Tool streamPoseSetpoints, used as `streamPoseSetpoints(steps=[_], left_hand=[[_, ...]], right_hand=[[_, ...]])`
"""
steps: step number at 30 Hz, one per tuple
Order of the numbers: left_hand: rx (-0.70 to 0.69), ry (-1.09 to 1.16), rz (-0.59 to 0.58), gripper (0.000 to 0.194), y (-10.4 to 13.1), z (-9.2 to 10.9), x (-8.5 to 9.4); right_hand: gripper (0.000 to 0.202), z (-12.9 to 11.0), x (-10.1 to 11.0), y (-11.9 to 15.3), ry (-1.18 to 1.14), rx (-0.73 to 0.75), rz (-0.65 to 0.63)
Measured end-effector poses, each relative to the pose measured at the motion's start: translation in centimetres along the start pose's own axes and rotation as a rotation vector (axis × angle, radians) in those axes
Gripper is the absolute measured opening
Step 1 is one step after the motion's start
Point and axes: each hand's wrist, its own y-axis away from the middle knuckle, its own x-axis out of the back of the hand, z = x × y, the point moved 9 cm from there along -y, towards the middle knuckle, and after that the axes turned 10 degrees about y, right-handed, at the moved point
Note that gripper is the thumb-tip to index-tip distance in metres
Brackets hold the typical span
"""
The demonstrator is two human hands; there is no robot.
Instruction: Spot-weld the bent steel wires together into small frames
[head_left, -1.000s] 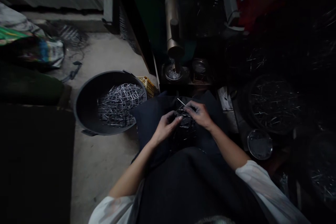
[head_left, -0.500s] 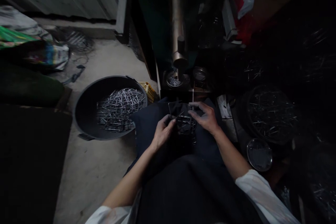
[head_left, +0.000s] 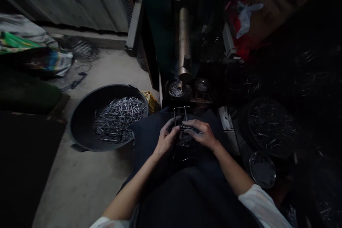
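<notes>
My left hand (head_left: 167, 138) is closed, thumb against fingers, on a thin bent metal rod (head_left: 175, 115) that sticks up from the grip. A pinch of my right hand (head_left: 201, 133) holds another thin metal rod (head_left: 186, 113), which stands almost upright. At their tops the rods meet or cross near a level bar, making a square outline; whether they touch I cannot tell. Below my hands, more bent metal pieces (head_left: 185, 145) lie over my lap, dim and partly hidden. My hands are close together above the dark apron (head_left: 184, 196).
A big black tub (head_left: 80, 121) of metal rods stands at the left, with a yellow crate (head_left: 150, 100) behind it. Ahead is a machine's metal cylinder (head_left: 184, 50) over a dish of small metal bits (head_left: 175, 90). Another container of rods (head_left: 272, 124) and a round dish (head_left: 262, 170) are at right.
My right hand has moved left with its rod, close to my left hand. The bent rod in my left hand now stands more upright. The view has shifted slightly.
</notes>
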Motion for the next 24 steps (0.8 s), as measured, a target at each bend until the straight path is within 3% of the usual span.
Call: streamPoseSetpoints(steps=[24], left_hand=[[-0.012, 0.126, -0.043, 0.047, -1.8, 0.9, -0.8]], right_hand=[[0.03, 0.6, 0.6, -2.4, -0.061, 0.021, -0.019]])
